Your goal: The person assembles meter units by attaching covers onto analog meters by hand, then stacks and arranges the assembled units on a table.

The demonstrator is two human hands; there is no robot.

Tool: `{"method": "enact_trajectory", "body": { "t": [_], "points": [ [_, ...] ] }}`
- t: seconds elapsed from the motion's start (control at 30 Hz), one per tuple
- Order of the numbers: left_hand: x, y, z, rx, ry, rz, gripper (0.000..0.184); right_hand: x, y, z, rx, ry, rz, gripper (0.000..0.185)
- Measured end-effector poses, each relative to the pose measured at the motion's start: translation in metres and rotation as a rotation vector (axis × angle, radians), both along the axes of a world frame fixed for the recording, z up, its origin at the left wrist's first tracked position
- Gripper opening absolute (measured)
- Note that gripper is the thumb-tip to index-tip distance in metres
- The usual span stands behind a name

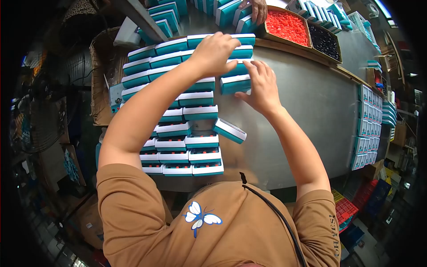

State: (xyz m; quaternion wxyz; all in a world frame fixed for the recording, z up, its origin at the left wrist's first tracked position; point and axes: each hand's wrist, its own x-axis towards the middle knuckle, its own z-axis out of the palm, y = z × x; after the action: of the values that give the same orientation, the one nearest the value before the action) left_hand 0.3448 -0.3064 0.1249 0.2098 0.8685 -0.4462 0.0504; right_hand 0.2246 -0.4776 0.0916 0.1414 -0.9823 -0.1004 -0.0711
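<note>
Rows of teal boxes with white tops (171, 60) cover the left part of the metal table. At the right end of the far rows, my left hand (211, 53) reaches over with thumb and fingers on either side of a teal-and-white box (243, 52). My right hand (264, 89) grips the right end of another such box (235, 84), its thumb at the near side and fingers at the far side. A loose box (229, 130) lies askew beside the rows. The nearer boxes (204, 154) show red and black parts on their faces.
Bins of red pieces (287, 27) and black pieces (324, 42) stand at the back right. Another person's hand (258, 11) is beside boxes at the far side. More boxes are stacked (368, 124) at the right edge. A metal post (142, 20) rises at back left.
</note>
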Motion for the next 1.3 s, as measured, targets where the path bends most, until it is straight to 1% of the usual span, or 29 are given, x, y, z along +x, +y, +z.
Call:
{"method": "enact_trajectory", "body": {
  "t": [0.07,0.1,0.13,0.17,0.2,0.23,0.27,0.3,0.33,0.37,0.43,0.57,0.67,0.8,0.87,0.9,0.97,1.03,1.07,1.13,1.17,1.2,1.23,1.27,1.3],
  "points": [
    [-0.046,0.030,0.022,-0.041,0.116,-0.043,0.026,-0.049,-0.004,0.018,0.279,0.248,0.004,0.075],
    [-0.066,0.045,0.025,-0.018,0.177,-0.027,0.020,-0.077,-0.003,0.014,0.317,0.413,0.070,0.076],
    [-0.085,0.061,0.028,0.072,0.241,-0.005,0.017,-0.102,0.004,0.018,0.272,0.575,0.089,0.076],
    [-0.104,0.074,0.028,0.219,0.295,0.012,0.017,-0.123,0.010,0.007,0.239,0.563,0.081,0.069],
    [-0.124,0.084,0.028,0.310,0.375,0.010,0.022,-0.129,0.013,-0.002,0.282,0.586,0.013,0.063],
    [-0.145,0.096,0.017,0.322,0.366,-0.052,0.033,-0.133,0.014,-0.009,0.324,0.609,-0.053,0.057],
    [-0.167,0.101,0.015,0.407,0.386,-0.056,0.051,-0.133,0.013,-0.014,0.317,0.579,-0.057,0.050],
    [-0.188,0.104,0.011,0.435,0.401,-0.057,0.080,-0.128,0.011,-0.016,0.309,0.545,-0.057,0.045],
    [-0.205,0.107,0.011,0.479,0.387,-0.046,0.092,-0.123,0.012,-0.009,0.363,0.496,-0.048,0.037],
    [-0.219,0.109,0.011,0.525,0.374,-0.037,0.105,-0.120,0.012,-0.002,0.413,0.498,-0.009,0.038],
    [-0.244,0.117,0.001,0.410,0.245,0.000,0.117,-0.114,0.014,0.004,0.362,0.481,0.062,0.038],
    [-0.267,0.126,0.003,0.375,0.184,0.056,0.116,-0.118,0.018,0.003,0.343,0.455,0.065,0.040],
    [-0.274,0.130,-0.012,0.435,0.158,0.057,0.116,-0.124,0.014,0.010,0.300,0.435,0.067,0.042],
    [-0.275,0.129,-0.019,0.422,0.136,0.062,0.110,-0.118,0.031,0.007,0.478,0.437,0.101,0.042],
    [-0.276,0.131,-0.020,0.394,0.126,0.066,0.106,-0.109,0.058,0.009,0.519,0.456,0.121,0.041],
    [-0.276,0.133,-0.019,0.341,0.133,0.066,0.103,-0.109,0.071,0.005,0.573,0.415,0.107,0.042],
    [-0.275,0.137,-0.019,0.236,0.152,0.061,0.097,-0.120,0.087,0.005,0.610,0.298,-0.027,0.037],
    [-0.255,0.142,-0.014,0.051,0.258,0.097,0.083,-0.144,0.076,-0.010,0.866,0.198,-0.233,0.030],
    [-0.234,0.143,-0.013,-0.039,0.183,0.102,0.067,-0.163,0.067,-0.020,0.990,0.144,-0.338,0.027],
    [-0.184,0.136,-0.003,-0.099,0.168,0.148,0.050,-0.222,0.055,-0.034,1.417,0.535,-0.759,0.020],
    [-0.157,0.129,-0.010,-0.069,0.085,0.145,0.047,-0.245,0.064,-0.029,1.571,0.819,-0.842,0.022],
    [-0.133,0.119,-0.015,-0.047,0.063,0.141,0.047,-0.260,0.075,-0.026,1.704,1.148,-0.814,0.033],
    [-0.113,0.108,-0.016,0.012,0.048,0.129,0.054,-0.269,0.093,-0.027,1.787,1.291,-0.814,0.055],
    [-0.094,0.099,-0.027,0.114,0.006,0.128,0.059,-0.269,0.108,-0.020,1.877,1.351,-0.734,0.080],
    [-0.081,0.090,-0.023,0.322,0.091,0.137,0.062,-0.267,0.123,-0.031,2.010,1.386,-0.706,0.091]
  ]
}}
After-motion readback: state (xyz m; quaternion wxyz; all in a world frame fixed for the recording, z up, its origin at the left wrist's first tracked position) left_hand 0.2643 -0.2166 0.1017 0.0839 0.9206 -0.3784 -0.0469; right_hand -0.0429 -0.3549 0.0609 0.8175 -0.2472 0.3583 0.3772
